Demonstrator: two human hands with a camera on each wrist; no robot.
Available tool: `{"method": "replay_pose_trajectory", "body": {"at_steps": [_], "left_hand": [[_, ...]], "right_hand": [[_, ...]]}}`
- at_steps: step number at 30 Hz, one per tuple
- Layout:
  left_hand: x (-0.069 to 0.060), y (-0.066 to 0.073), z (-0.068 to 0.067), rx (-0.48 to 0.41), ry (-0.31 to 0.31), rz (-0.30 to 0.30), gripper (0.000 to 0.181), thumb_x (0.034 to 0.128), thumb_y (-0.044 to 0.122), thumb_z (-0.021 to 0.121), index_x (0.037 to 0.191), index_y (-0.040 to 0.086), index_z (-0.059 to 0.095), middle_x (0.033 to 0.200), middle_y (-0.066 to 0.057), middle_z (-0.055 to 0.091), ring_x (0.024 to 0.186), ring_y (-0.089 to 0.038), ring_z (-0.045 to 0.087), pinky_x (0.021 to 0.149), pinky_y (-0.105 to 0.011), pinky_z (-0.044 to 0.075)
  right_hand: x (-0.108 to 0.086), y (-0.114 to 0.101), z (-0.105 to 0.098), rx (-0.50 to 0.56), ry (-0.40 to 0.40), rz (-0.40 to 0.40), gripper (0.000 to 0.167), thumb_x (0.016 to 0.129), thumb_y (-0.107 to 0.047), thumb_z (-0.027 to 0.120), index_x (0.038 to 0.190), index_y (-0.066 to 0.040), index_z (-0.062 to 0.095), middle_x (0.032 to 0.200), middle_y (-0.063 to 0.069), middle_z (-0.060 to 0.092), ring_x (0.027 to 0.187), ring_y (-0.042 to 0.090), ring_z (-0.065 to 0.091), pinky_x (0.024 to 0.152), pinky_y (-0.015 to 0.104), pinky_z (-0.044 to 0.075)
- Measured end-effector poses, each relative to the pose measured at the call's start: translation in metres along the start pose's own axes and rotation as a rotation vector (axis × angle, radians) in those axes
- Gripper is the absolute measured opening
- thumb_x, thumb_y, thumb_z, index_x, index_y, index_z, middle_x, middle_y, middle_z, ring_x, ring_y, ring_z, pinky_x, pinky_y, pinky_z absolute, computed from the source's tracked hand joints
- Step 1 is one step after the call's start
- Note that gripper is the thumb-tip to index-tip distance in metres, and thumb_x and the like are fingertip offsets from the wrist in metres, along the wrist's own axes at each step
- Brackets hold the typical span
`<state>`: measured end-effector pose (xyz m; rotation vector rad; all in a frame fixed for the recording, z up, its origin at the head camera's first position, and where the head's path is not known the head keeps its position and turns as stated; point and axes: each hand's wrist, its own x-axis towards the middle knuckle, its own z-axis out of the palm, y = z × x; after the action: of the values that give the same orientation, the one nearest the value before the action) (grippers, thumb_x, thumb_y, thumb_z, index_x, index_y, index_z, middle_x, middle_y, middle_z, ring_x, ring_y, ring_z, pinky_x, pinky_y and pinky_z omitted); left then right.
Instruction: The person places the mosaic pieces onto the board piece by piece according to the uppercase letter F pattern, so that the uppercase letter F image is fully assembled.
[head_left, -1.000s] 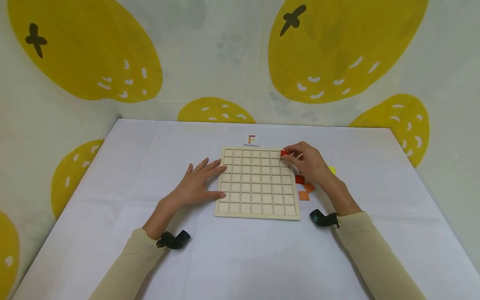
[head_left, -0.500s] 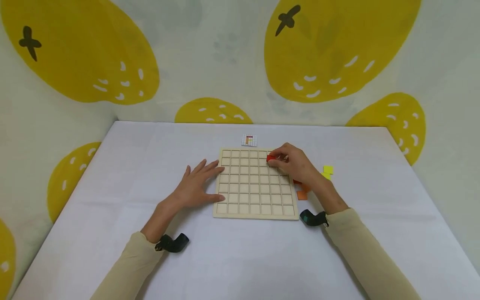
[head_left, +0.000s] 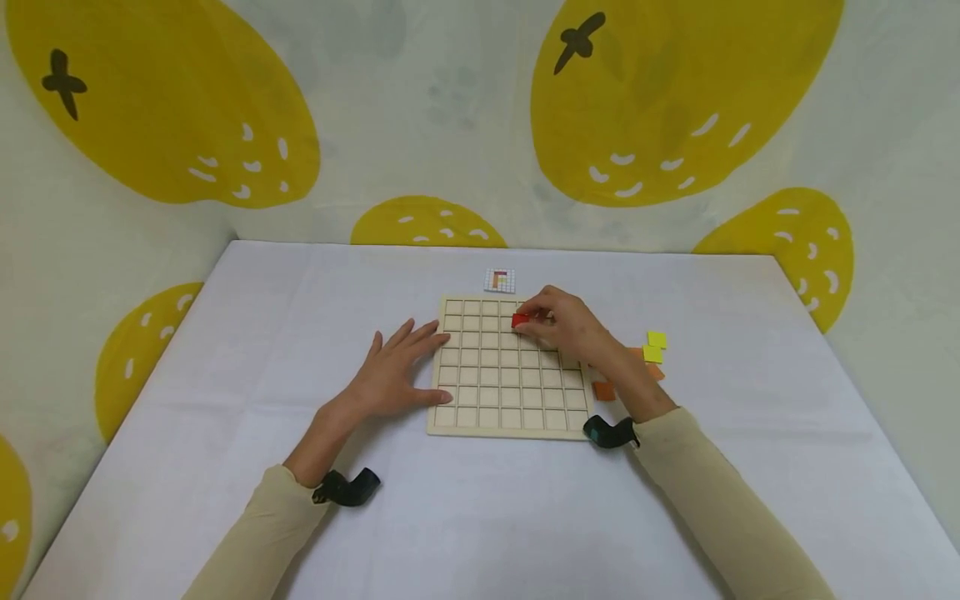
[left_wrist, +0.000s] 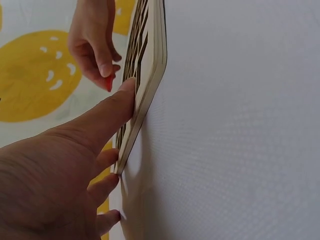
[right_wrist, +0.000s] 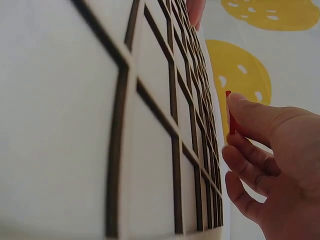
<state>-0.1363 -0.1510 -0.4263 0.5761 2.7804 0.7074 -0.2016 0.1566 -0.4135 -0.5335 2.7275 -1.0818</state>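
A pale wooden board (head_left: 500,377) with a square grid lies flat on the white table. My right hand (head_left: 567,327) pinches a red square tile (head_left: 519,320) over the board's upper part, thumb on one face; the right wrist view shows the tile (right_wrist: 231,112) held just off the grid. My left hand (head_left: 390,375) has its fingers spread, its thumb and fingertips resting on the board's left edge. From the left wrist view, this thumb (left_wrist: 112,112) lies on the board's rim.
Behind the board lies a small card (head_left: 499,280) with a coloured grid pattern. To its right are yellow tiles (head_left: 657,339) and orange tiles (head_left: 604,391), partly covered by the right forearm. A patterned cloth hangs behind the table.
My right hand has carried the red tile leftward from the board's upper right corner. The left hand has kept its place on the board's edge.
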Motion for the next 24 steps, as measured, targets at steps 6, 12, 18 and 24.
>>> {"method": "replay_pose_trajectory", "body": {"at_steps": [6,12,18,24], "left_hand": [[-0.001,0.003,-0.002,0.011,-0.01,-0.016,0.09,0.0848,0.051,0.083,0.161,0.024,0.042,0.174,0.0,0.027,0.165,-0.036,0.012,0.126,-0.075,0.002],[-0.002,0.004,-0.005,0.009,-0.019,-0.023,0.09,0.085,0.052,0.082,0.161,0.025,0.041,0.174,0.0,0.027,0.165,-0.036,0.012,0.126,-0.075,0.001],[-0.001,0.006,-0.007,0.012,-0.024,-0.018,0.09,0.0855,0.053,0.081,0.161,0.024,0.041,0.175,0.0,0.027,0.165,-0.036,0.011,0.125,-0.076,0.002],[-0.001,0.008,-0.01,0.015,-0.039,-0.021,0.09,0.0859,0.053,0.08,0.161,0.024,0.04,0.175,0.0,0.026,0.165,-0.036,0.011,0.125,-0.076,0.002]], "right_hand": [[0.01,-0.01,0.005,-0.002,-0.039,-0.01,0.028,0.097,-0.023,0.076,0.12,-0.007,0.076,0.112,0.008,0.065,0.101,0.024,0.062,0.086,0.034,0.051],[0.019,-0.014,0.01,0.017,-0.064,-0.008,0.026,0.097,-0.024,0.076,0.118,-0.009,0.077,0.112,0.008,0.064,0.101,0.023,0.061,0.087,0.035,0.052],[0.024,-0.018,0.014,0.015,-0.09,-0.021,0.024,0.098,-0.026,0.075,0.117,-0.012,0.077,0.116,0.007,0.065,0.104,0.023,0.061,0.094,0.038,0.053],[0.028,-0.021,0.016,-0.017,-0.106,-0.002,0.025,0.099,-0.029,0.074,0.119,-0.014,0.076,0.118,0.005,0.065,0.103,0.023,0.059,0.093,0.038,0.052]]}}
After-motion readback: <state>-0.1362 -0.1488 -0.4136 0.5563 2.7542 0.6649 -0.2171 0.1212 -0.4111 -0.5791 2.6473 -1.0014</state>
